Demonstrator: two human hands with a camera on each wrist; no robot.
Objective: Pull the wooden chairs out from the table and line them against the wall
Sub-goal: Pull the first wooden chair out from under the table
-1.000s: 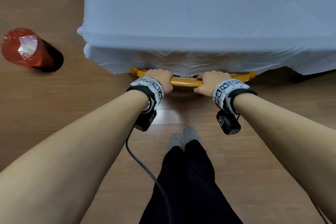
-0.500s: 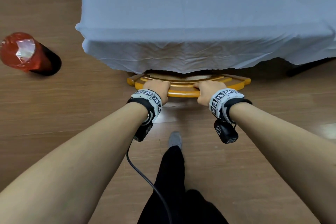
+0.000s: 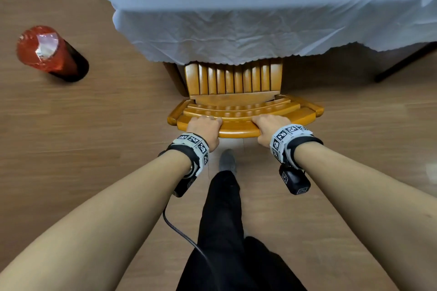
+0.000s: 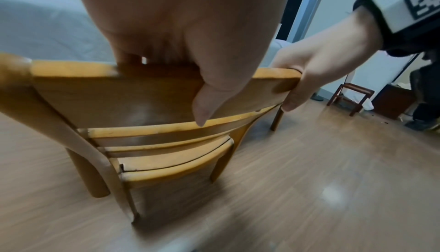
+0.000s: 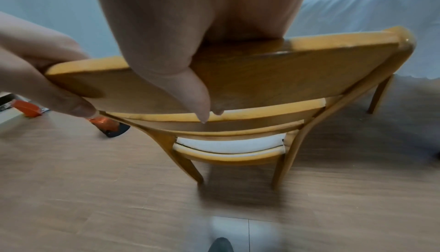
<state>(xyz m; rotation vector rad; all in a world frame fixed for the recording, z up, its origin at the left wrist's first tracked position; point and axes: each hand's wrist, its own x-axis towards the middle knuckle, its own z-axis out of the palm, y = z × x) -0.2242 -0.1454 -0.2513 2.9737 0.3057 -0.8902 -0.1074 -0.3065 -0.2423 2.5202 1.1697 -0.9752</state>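
A yellow wooden chair [image 3: 238, 104] stands half out from under the table [image 3: 236, 7], which is draped in a pale blue cloth. Its slatted seat [image 3: 234, 78] shows in front of the cloth's hem. My left hand [image 3: 205, 126] grips the top rail of the chair's back on its left part, thumb on the near face. My right hand [image 3: 269, 126] grips the same rail on its right part. In the left wrist view the left hand [image 4: 190, 58] wraps over the rail [image 4: 119, 94]. In the right wrist view the right hand [image 5: 181, 53] does the same on the rail [image 5: 285, 75].
A red cylinder with a black base [image 3: 50, 53] lies on the wooden floor [image 3: 71, 137] to the left. A dark table leg [image 3: 402, 64] slants at the right. My legs and a grey foot [image 3: 227, 160] are just behind the chair. A small dark stool [image 4: 350, 96] stands far off.
The chair has slid back toward me out from under the tablecloth, so its seat now shows. Both hands keep their grip on the top rail.
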